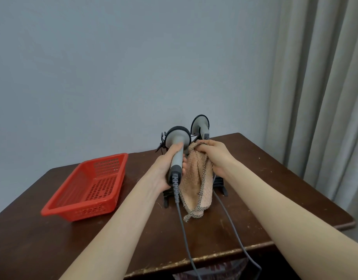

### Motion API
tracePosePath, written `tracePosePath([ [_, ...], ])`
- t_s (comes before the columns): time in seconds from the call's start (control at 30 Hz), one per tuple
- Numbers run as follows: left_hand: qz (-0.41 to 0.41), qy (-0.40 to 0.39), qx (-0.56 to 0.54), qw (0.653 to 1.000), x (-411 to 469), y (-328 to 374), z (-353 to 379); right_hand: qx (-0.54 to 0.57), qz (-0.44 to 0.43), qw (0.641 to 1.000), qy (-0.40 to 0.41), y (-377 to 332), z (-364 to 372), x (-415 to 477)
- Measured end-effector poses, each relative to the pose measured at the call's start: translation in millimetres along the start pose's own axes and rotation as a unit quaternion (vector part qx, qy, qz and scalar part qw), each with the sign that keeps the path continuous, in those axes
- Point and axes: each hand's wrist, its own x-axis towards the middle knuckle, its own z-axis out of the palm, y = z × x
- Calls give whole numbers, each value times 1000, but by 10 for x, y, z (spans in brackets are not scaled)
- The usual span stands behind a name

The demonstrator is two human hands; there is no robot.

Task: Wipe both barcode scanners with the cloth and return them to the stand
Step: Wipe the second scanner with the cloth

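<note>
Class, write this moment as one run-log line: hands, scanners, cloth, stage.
left hand: grips first scanner by handle | right hand: holds cloth beside it | second scanner: in stand | stage: first scanner off stand

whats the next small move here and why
Probably bring the cloth in the right hand across onto the head of the lifted scanner and start rubbing. The left hand grips that scanner by its handle, above the stand, and the cloth hangs right beside it. The other scanner sits in the stand.
</note>
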Motion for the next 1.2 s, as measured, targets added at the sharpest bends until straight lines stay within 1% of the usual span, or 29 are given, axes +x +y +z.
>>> tracePosePath([
  [0.13,24,29,42,998,-23,40,-73,36,17,999,32,2,-51,43],
  [0.23,28,78,77,994,-23,56,-109,47,26,998,27,3,-52,60],
  [0.37,49,107,58,991,16,41,-164,38,25,999,17,-12,-49,61],
  [0.47,54,70,32,996,1,31,-195,34,10,999,26,-28,-37,58],
  [0.6,40,20,-55,997,-5,-8,-196,12,-14,999,37,-49,-27,78],
  [0.7,32,12,-98,995,48,-81,-254,-27,-37,996,78,-63,-55,93],
  [0.8,33,28,-110,993,82,-129,-286,-40,-65,990,118,-105,-88,105],
  [0.87,34,41,-105,993,74,-157,-257,-26,-73,991,108,-142,-77,90],
  [0.93,39,56,-87,994,78,-198,-228,-1,-70,995,72,-166,-27,47],
  [1.03,45,70,-62,995,109,-243,-202,72,-59,995,20,-242,35,-31],
  [1.1,52,68,-61,994,136,-260,-200,102,-76,992,10,-280,47,-43],
  [1.17,55,69,-56,995,161,-278,-185,91,-114,989,4,-287,83,-43],
  [1.2,56,68,-52,995,167,-289,-174,60,-140,988,0,-272,109,-31],
])
